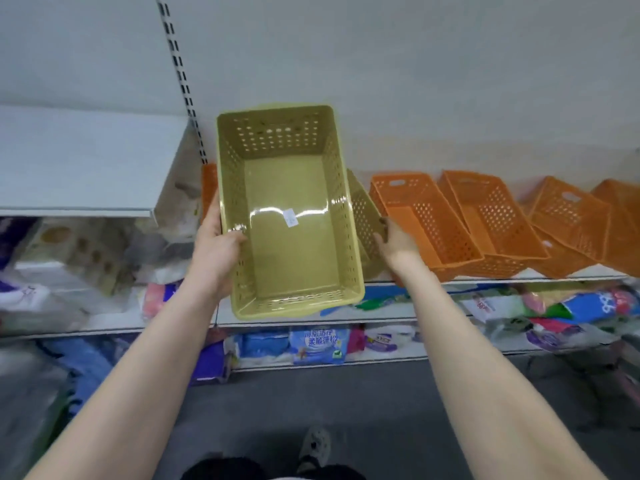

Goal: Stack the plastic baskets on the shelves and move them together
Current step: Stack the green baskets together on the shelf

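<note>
A green basket (294, 216) is held up in front of the shelves, its open top turned toward the camera; it is rectangular, of glossy olive-green plastic, with rows of small round holes in all four walls and a solid floor; a small white label (291, 217) is stuck near the middle of the floor, and light is reflected in a bright band across it. A second green basket (366, 220) is seen just behind its right side, tilted on the shelf (519, 276); only part of its perforated wall is visible. To the right, orange baskets (460, 216) of the same pattern are leaned against one another along the shelf, some partly nested; a strip of another orange one (209, 188) is seen at the left edge of the held basket.

The left hand (216, 244) is closed on the left rim of the held basket, thumb over the rim inside, fingers hidden behind the wall. The right hand (398, 242) is placed at the second green basket, fingers curled against its wall; whether it is gripped cannot be told. Packaged goods (317, 344) are stacked on the lower shelves.
</note>
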Demonstrator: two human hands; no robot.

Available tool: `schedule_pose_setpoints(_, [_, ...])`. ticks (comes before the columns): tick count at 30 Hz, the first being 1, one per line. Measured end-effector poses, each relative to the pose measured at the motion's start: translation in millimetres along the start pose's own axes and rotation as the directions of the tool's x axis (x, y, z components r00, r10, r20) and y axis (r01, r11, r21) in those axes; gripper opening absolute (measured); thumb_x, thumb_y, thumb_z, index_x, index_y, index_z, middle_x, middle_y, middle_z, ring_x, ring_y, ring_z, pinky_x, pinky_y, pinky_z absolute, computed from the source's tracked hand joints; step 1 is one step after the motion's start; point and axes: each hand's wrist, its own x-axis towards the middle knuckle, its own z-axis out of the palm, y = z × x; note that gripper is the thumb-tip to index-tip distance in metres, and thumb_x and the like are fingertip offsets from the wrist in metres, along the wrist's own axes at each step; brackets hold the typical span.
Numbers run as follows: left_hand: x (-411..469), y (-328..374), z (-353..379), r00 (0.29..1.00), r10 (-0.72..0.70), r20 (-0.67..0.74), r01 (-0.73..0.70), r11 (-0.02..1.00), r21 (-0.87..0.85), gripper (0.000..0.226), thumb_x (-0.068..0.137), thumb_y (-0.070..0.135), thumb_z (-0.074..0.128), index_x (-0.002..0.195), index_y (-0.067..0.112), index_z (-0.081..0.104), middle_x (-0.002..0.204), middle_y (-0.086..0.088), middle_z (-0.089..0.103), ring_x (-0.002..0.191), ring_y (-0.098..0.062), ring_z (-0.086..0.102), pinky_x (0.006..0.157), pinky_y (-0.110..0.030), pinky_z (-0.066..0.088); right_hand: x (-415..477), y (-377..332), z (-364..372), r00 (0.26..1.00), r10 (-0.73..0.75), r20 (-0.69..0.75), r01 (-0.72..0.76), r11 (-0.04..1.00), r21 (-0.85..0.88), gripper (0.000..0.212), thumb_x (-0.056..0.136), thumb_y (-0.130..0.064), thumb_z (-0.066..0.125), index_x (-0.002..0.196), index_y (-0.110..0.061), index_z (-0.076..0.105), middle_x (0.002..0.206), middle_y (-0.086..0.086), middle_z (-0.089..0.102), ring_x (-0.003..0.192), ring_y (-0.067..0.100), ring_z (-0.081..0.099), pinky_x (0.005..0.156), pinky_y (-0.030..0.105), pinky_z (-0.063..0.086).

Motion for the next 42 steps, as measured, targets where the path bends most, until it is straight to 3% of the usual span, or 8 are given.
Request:
schedule_pose_setpoints(5, [1.6, -3.0, 0.1, 0.993, -0.049, -0.107, 0.045, 0.998, -0.044, 0.083, 0.081, -0.021, 0.033, 0.143, 0.035, 0.042, 0.131, -0.011, 0.061, 0.113, -0.031, 0.063, 0.091, -0.051, 0.055, 35.9, 22.5, 32.1, 0.997, -0.072, -0.012, 0.063, 0.931, -0.358, 0.058, 0.096, -0.009, 0.05, 0.151, -0.011, 0.032, 0.154, 0.022, 0.035, 0.137, 0.042, 0.039, 0.112, 0.049, 0.031])
schedule_pose_setpoints(9, [10.3, -0.3, -8.6, 0.988, -0.074, -0.135, 0.07, 0.997, -0.029, 0.07, 0.086, -0.017, 0.034, 0.139, 0.028, 0.047, 0.122, -0.009, 0.065, 0.11, -0.027, 0.066, 0.09, -0.05, 0.055, 33.7, 25.5, 50.0, 0.993, -0.068, -0.095, 0.046, 0.975, -0.217, 0.046, 0.093, 0.003, 0.046, 0.137, -0.007, 0.041, 0.108, 0.024, 0.067, 0.101, 0.041, 0.065, 0.078, 0.04, 0.046])
schedule_pose_setpoints(15, [20.2, 11.7, -10.4, 0.99, -0.106, -0.092, 0.103, 0.994, -0.037, 0.061, 0.093, -0.009, 0.038, 0.139, 0.03, 0.049, 0.117, -0.004, 0.068, 0.102, -0.023, 0.069, 0.081, -0.045, 0.058, 44.3, 1.6, 15.7, 0.981, -0.064, -0.184, 0.048, 0.995, -0.091, 0.03, 0.09, 0.0, 0.052, 0.119, -0.007, 0.059, 0.109, 0.026, 0.069, 0.103, 0.045, 0.064, 0.087, 0.044, 0.048])
schedule_pose_setpoints(21, [32.6, 24.7, -2.6, 0.994, -0.099, -0.036, 0.093, 0.986, -0.136, 0.057, 0.094, -0.008, 0.041, 0.132, 0.033, 0.053, 0.108, -0.002, 0.072, 0.093, -0.022, 0.073, 0.069, -0.04, 0.06, 37.9, -45.3, -84.6, 0.702, -0.354, -0.618, 0.208, 0.932, -0.297, 0.032, 0.092, -0.004, 0.05, 0.121, -0.009, 0.06, 0.092, 0.032, 0.064, 0.09, 0.05, 0.061, 0.069, 0.048, 0.048])
schedule_pose_setpoints(25, [49.5, 29.6, 30.5, 0.996, -0.052, 0.07, 0.061, 0.99, -0.13, 0.059, 0.091, -0.011, 0.043, 0.132, 0.03, 0.053, 0.112, -0.007, 0.071, 0.095, -0.026, 0.072, 0.072, -0.041, 0.06, 36.9, -21.8, -134.4, 0.615, -0.167, -0.771, 0.131, 0.985, -0.109, 0.037, 0.093, -0.008, 0.045, 0.127, -0.011, 0.059, 0.099, 0.033, 0.065, 0.094, 0.049, 0.06, 0.079, 0.049, 0.046])
schedule_pose_setpoints(32, [73.8, -14.9, 105.5, 0.974, -0.134, 0.184, 0.138, 0.99, -0.005, 0.067, 0.084, -0.017, 0.05, 0.137, 0.024, 0.048, 0.109, -0.011, 0.07, 0.08, -0.025, 0.068, 0.06, -0.033, 0.06, 13.0, 37.2, -156.0, 0.659, 0.212, -0.722, 0.019, 0.954, 0.298, 0.029, 0.094, -0.012, 0.055, 0.12, -0.005, 0.065, 0.115, 0.025, 0.069, 0.107, 0.042, 0.062, 0.09, 0.042, 0.045])
schedule_pose_setpoints(37, [76.1, -47.8, 109.6, 0.99, -0.087, 0.114, 0.071, 0.988, 0.14, 0.064, 0.078, -0.012, 0.051, 0.131, 0.025, 0.051, 0.111, -0.006, 0.065, 0.097, -0.024, 0.062, 0.087, -0.039, 0.053, -5.7, 45.5, -144.7, 0.681, 0.209, -0.702, 0.099, 0.924, 0.371, 0.026, 0.093, -0.016, 0.058, 0.117, -0.014, 0.067, 0.107, 0.015, 0.073, 0.1, 0.034, 0.066, 0.087, 0.04, 0.049])
schedule_pose_setpoints(42, [94.5, -68.8, 94.4, 0.974, -0.175, 0.145, 0.123, 0.942, 0.311, 0.03, 0.091, 0.015, 0.056, 0.121, 0.017, 0.059, 0.12, -0.011, 0.067, 0.107, -0.029, 0.064, 0.094, -0.048, 0.053, -4.5, 29.0, -110.7, 0.89, 0.146, -0.433, 0.111, 0.85, 0.516, 0.016, 0.09, -0.019, 0.059, 0.101, -0.03, 0.063, 0.09, 0.002, 0.073, 0.084, 0.024, 0.07, 0.082, 0.055, 0.058])
